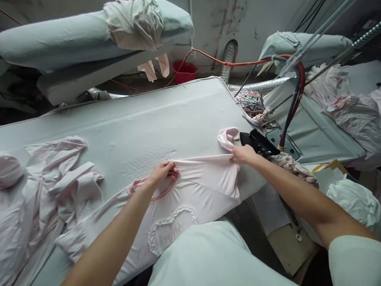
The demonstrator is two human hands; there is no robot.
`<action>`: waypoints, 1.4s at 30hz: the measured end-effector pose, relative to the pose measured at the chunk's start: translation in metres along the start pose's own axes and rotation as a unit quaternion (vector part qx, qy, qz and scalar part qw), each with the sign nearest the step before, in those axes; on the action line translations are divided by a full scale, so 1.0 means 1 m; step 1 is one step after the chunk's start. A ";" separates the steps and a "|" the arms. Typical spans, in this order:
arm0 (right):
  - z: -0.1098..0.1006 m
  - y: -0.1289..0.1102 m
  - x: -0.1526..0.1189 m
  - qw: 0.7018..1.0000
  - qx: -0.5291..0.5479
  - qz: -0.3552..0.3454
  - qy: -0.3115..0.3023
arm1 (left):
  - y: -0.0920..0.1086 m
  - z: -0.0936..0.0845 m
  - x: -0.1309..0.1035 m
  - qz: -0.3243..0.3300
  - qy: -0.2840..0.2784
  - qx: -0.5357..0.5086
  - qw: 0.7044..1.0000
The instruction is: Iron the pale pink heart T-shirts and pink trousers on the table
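Note:
A pale pink shirt [205,178] lies spread on the padded ironing table [143,127], its near part hanging toward my body. It has a darker pink neckband and a heart-shaped lace trim [172,226] on the front. My left hand [166,172] pinches the shirt where the neckband meets the shoulder. The sleeve side is gripped by my right hand [242,154], and the edge between both hands is pulled straight. Just beyond my right hand rests a black-handled iron [258,142], partly hidden. A loose fold of pink fabric [228,137] curls beside it.
Crumpled pink garments [59,178] lie on the table's left. Above the far side juts a padded sleeve board [59,39] with cloth wrapped on it. Red and black hoses [294,103] arch down at the right. A red bucket [185,72] stands behind the table.

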State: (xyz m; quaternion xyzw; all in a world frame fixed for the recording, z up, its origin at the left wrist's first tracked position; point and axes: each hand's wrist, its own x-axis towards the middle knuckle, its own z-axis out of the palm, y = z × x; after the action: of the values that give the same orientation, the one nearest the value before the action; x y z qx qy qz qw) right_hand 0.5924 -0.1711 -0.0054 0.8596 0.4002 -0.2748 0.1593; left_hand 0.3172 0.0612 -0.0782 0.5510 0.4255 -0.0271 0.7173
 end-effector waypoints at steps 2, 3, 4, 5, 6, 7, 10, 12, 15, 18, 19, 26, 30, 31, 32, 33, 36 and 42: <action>0.011 0.013 -0.008 0.994 0.008 0.048 0.093 | -0.001 0.014 -0.002 0.030 0.074 0.067 0.995; 0.024 0.007 -0.014 0.985 0.027 0.063 0.156 | -0.003 0.020 -0.005 0.047 0.095 0.096 0.990; 0.041 -0.005 -0.022 0.972 0.057 0.059 0.221 | -0.006 0.024 -0.009 0.069 0.110 0.138 0.982; 0.061 -0.022 -0.031 0.954 0.094 0.033 0.282 | -0.010 0.027 -0.014 0.094 0.121 0.195 0.969; 0.084 -0.044 -0.042 0.935 0.133 -0.011 0.329 | -0.014 0.029 -0.019 0.119 0.134 0.268 0.947; 0.107 -0.069 -0.053 0.918 0.167 -0.065 0.355 | -0.019 0.031 -0.024 0.145 0.151 0.349 0.913; 0.162 -0.151 -0.072 0.906 0.201 -0.178 0.326 | -0.031 0.035 -0.031 0.181 0.197 0.527 0.807; 0.175 -0.195 -0.069 0.915 0.198 -0.179 0.302 | -0.035 0.037 -0.029 0.184 0.213 0.570 0.772; 0.178 -0.213 -0.054 0.925 0.196 -0.159 0.286 | -0.033 0.037 -0.021 0.180 0.213 0.601 0.749; 0.192 -0.168 -0.058 0.938 0.187 -0.080 0.280 | -0.029 0.035 -0.015 0.167 0.209 0.609 0.747; 0.199 -0.145 -0.066 0.941 0.183 -0.027 0.282 | -0.029 0.035 -0.013 0.164 0.209 0.609 0.747; 0.203 -0.098 -0.098 0.850 0.213 0.295 0.382 | -0.029 0.035 -0.016 0.182 0.201 0.599 0.754; 0.203 -0.130 -0.094 0.888 0.201 0.139 0.388 | -0.026 0.032 -0.018 0.191 0.192 0.588 0.762; 0.206 -0.131 -0.097 0.892 0.207 0.147 0.374 | -0.025 0.031 -0.018 0.190 0.191 0.581 0.768; 0.209 -0.129 -0.099 0.885 0.219 0.190 0.363 | -0.024 0.030 -0.017 0.187 0.189 0.572 0.776; 0.211 -0.128 -0.102 0.868 0.234 0.252 0.359 | -0.022 0.029 -0.017 0.184 0.187 0.562 0.784; 0.206 -0.137 -0.094 0.844 0.258 0.274 0.382 | -0.018 0.030 -0.015 0.183 0.185 0.542 0.799; 0.157 -0.170 -0.044 0.931 0.222 -0.005 0.291 | -0.011 0.024 -0.020 0.165 0.184 0.513 0.822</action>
State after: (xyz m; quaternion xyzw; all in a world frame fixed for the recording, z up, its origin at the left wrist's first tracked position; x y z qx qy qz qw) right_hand 0.3829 -0.1680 -0.1130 0.9133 0.3622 -0.0952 -0.1604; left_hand 0.3130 0.0285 -0.0733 0.8962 0.3771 -0.0205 0.2327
